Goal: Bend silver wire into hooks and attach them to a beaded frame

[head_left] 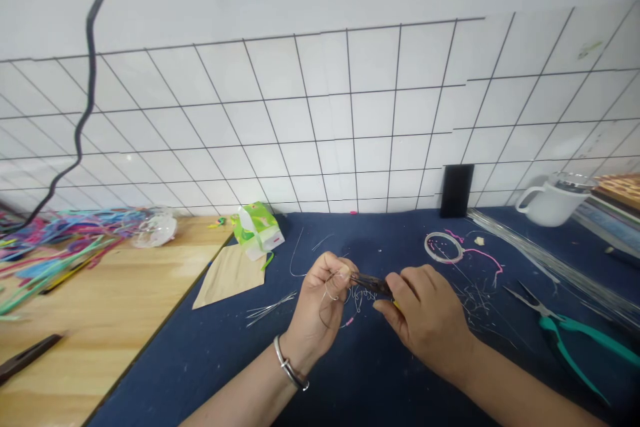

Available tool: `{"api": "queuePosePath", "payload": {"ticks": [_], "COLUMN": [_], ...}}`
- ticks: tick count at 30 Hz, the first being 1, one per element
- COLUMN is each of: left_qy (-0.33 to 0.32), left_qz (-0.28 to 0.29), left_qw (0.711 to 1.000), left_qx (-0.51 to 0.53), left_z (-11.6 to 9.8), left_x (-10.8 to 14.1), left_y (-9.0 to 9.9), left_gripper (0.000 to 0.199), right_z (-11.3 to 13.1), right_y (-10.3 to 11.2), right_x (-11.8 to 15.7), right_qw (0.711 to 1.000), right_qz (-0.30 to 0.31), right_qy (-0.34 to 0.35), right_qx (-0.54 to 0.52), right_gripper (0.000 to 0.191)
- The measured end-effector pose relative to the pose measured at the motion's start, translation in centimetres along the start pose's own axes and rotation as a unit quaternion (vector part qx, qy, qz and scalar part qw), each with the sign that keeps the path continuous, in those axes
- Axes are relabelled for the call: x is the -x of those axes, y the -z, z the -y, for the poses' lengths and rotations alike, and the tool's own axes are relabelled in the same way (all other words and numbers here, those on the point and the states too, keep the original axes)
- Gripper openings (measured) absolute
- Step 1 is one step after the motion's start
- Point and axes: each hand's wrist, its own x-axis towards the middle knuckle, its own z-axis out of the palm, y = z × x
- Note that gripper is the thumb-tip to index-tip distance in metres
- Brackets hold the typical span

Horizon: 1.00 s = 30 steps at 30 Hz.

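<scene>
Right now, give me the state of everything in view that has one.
Left hand, closed, pinching thin wire
Right hand, closed around dark pliers
Thin wire, bent into a loop
Dark pliers, held; open or shut, cannot tell
Green-handled pliers, lying with jaws apart
White mug, upright
Black rectangular object, standing on end
Round dish, uncovered
Green-and-white packet, crumpled
Long wires, lying lengthwise together

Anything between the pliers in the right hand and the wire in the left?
Nothing visible. The dark pliers in the right hand point straight at the left hand, their tips right at its pinch on the thin wire.
</scene>
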Motion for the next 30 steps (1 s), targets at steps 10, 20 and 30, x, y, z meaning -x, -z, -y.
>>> {"api": "queuePosePath", "payload": {"ticks": [10,20,30], "left_qy": [0.014,-0.019,-0.013], "left_qz": [0.0,-0.01,-0.005], "left_qw": [0.999,1.0,1.0], "left_qx": [0.032,0.018,0.014], "left_z": [-0.06,-0.2,0.01], "left_x": [0.22,0.22,0.23], "left_y": [-0.24,-0.47,-0.2], "left_gripper": [0.014,0.016,0.015], "right_z": [0.1,0.12,0.07], "right_y": [0.12,0.11,0.18], "right_x": [-0.13,-0.16,-0.11], "right_qw": [1.0,1.0,1.0], "right_qz": [-0.004,-0.009,0.007], "right_qy": [0.007,-0.013,-0.01], "right_qx": [0.02,-0.018,-0.017], "right_gripper": [0.032,0.032,0.029]}}
